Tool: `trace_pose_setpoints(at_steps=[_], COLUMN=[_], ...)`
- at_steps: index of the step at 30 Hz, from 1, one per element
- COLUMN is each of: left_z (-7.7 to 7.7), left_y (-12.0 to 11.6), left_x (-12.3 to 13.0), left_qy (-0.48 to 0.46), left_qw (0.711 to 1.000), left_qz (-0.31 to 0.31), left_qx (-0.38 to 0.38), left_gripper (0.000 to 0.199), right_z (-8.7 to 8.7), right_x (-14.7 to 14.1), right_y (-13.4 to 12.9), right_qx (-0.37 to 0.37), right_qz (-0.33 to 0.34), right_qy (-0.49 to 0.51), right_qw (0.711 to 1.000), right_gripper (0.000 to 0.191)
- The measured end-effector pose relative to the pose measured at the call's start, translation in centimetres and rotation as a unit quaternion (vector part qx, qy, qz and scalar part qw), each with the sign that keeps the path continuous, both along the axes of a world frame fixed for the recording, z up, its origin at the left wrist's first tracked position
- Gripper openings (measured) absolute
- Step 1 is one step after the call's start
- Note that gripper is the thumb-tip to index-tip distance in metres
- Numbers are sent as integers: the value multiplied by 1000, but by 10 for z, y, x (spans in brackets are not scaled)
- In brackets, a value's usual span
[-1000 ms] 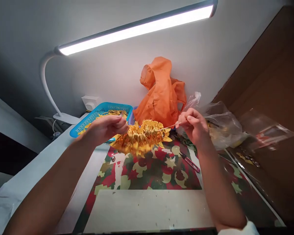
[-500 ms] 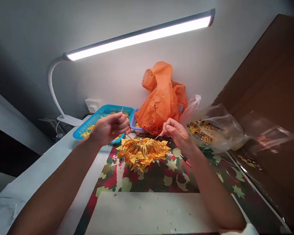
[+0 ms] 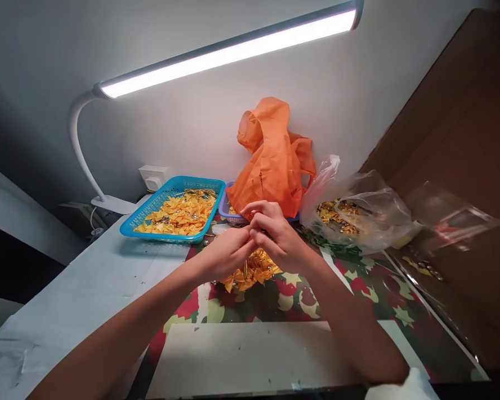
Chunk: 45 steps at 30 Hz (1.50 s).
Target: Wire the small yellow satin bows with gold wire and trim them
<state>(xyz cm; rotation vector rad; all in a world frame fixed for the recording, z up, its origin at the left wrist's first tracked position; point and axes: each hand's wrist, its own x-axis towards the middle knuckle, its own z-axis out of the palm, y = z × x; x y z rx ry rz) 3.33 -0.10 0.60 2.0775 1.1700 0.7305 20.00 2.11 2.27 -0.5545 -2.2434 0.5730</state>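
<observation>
My left hand (image 3: 227,251) and my right hand (image 3: 277,233) meet above a bunch of yellow ribbon bows (image 3: 250,273) with gold ties and small bells. The fingers of both hands are bent and pressed together over the top of the bunch. What they pinch is hidden between them. Part of the bunch shows below my hands, lying on a patterned red and green sheet (image 3: 289,303).
Behind my left hand, a blue basket (image 3: 129,229) holds many yellow bows. An orange bag (image 3: 270,166) stands by a purple basket (image 3: 224,206). To the right are a clear plastic bag (image 3: 383,214) and a brown panel (image 3: 454,128). A lamp (image 3: 233,53) hangs overhead.
My hands have come together from either side of the bunch, where each pulled on a thin strand. The bunch looks more gathered. The view has shifted slightly.
</observation>
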Motion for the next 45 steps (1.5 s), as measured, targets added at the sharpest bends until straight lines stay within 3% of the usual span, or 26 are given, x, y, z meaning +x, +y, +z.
trace_pose_setpoints(at_steps=[4,7,11,15,18,20,27,31,33,36,38,41,45], left_z=[-2,-4,-8,-20,-29,-31,-22,-15,-12,-9,-10,-14,-21], left_y=[7,11,15,26,36,40,42,40,38,36,36,37,38], left_x=[-2,-5,-9,-10,-10,-12,-26,-37,-41,-44,-44,-42,-38], left_qy=[-51,-74,-98,-142,-174,-187,-174,-131,-99,11,74,102,109], left_qw=[999,997,993,984,978,975,977,986,993,995,971,940,907], left_qz=[-8,-11,-34,-43,-26,-8,18,13,19,11,-9,-25,-28], left_qx=[-9,-24,-58,-94,-114,-122,-122,-104,-66,100,226,324,407], left_gripper=[38,39,40,47,53,54,53,39,30,29,33,39,41], right_z=[-7,-13,-18,-22,-25,-26,-37,-46,-46,-43,-42,-47,-60], right_x=[1,5,8,6,1,-2,-19,-25,-23,-17,-14,-14,-24], right_y=[10,19,26,27,25,21,5,7,9,15,20,25,30], right_qx=[-33,-120,-160,-126,-105,-114,-140,-137,-126,-112,-134,-219,-307], right_qz=[-22,1,6,-80,-159,-177,-117,-106,-108,-129,-113,-40,-22], right_qy=[39,68,99,100,143,168,80,34,22,33,42,34,80], right_qw=[998,990,982,984,971,963,980,984,986,985,984,974,948], right_gripper=[5,20,15,14,14,14,14,10,6,13,22,39,28])
